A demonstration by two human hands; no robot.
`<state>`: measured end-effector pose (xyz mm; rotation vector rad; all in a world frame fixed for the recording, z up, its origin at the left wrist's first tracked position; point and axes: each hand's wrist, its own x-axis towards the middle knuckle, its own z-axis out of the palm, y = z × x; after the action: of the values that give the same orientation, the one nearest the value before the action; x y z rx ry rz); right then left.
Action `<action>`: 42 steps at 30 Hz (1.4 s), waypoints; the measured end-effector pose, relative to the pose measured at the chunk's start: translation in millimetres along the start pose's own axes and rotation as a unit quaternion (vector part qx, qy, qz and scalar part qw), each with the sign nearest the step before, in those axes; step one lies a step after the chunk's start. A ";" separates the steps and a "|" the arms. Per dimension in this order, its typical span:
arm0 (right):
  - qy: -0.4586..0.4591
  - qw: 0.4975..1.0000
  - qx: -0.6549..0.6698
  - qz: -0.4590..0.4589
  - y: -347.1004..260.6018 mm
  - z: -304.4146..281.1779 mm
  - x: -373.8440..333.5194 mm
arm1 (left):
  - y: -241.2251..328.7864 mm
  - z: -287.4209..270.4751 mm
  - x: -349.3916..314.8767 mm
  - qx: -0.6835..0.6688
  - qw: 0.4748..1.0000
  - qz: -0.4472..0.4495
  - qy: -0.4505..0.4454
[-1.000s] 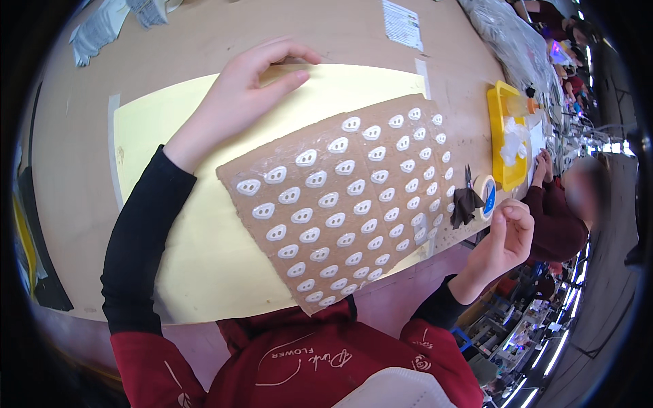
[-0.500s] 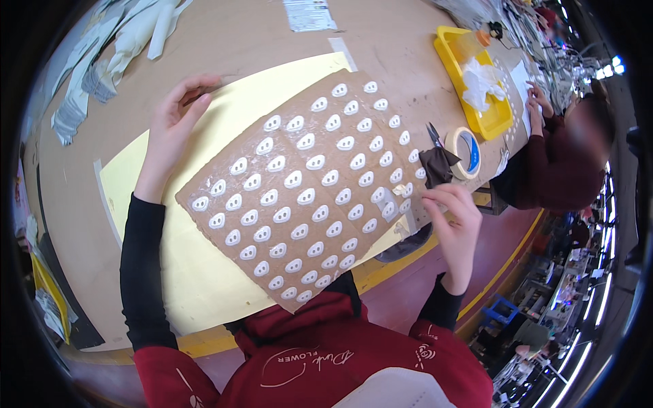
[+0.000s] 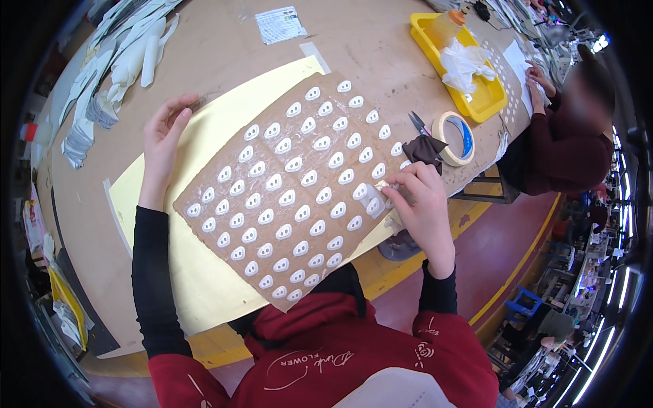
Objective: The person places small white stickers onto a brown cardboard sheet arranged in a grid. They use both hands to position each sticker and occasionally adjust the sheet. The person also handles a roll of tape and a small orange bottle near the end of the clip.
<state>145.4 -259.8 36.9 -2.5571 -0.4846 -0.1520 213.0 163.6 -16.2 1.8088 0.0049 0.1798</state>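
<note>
Worktop (image 3: 381, 61): wide tan surface under both your hands; it runs on well beyond them to your left and right.

Yellow sheet (image 3: 204, 285): lies flat on the worktop beneath the brown sheet. Your left hand (image 3: 163, 146) rests on its far edge, fingers spread and flat, gripping nothing.

Brown sheet (image 3: 299, 197): dotted with rows of white oval pieces, lying between your two hands on the yellow sheet. Against a second ago it has swung round, so its near corner now points at your chest and its right edge sits under your right hand.

Yellow tray (image 3: 425, 34): well beyond your right hand, holding a crumpled clear bag; a co-worker's hands work just past it.

Tape roll (image 3: 454, 138): just beyond your right hand, flat on the worktop, with scissors (image 3: 417, 124) and a dark scrap (image 3: 423, 149) beside it.

Right hand (image 3: 422, 204): a second ago it hung off the sheet's right corner; now it has come onto the sheet, fingertips pinched on a white piece (image 3: 371, 198) at the right edge.

Reading: the move from steadying to pinching suggests you have begun working the pieces one at a time, starting from the right edge; nearly every row looks full.
</note>
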 end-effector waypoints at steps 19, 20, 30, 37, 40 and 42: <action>0.226 0.965 0.073 0.111 19.8 -37.8 -59.0 | 18.4 5.9 1.2 0.060 0.983 0.082 -0.152; 0.236 0.964 0.022 0.119 28.9 -45.3 -71.1 | 16.9 8.3 1.8 0.060 0.984 0.080 -0.150; 0.204 0.916 -0.011 0.345 94.5 -50.2 -136.7 | 17.4 -21.2 -57.8 0.122 0.987 -0.071 0.079; 0.136 0.956 0.015 0.258 165.9 -17.5 -149.2 | 47.2 -34.2 -149.3 0.184 0.975 -0.127 0.002; -0.056 0.930 -0.294 0.213 236.7 43.3 -193.9 | 39.6 -41.6 -164.1 0.165 0.978 -0.126 -0.002; -0.112 0.890 -0.416 0.147 258.5 82.2 -213.7 | 32.4 -49.3 -167.3 0.155 0.980 -0.121 0.017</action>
<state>43.1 -489.0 -200.2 -3.4824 -0.0948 0.0696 38.6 186.6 6.5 2.0972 0.2910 0.0372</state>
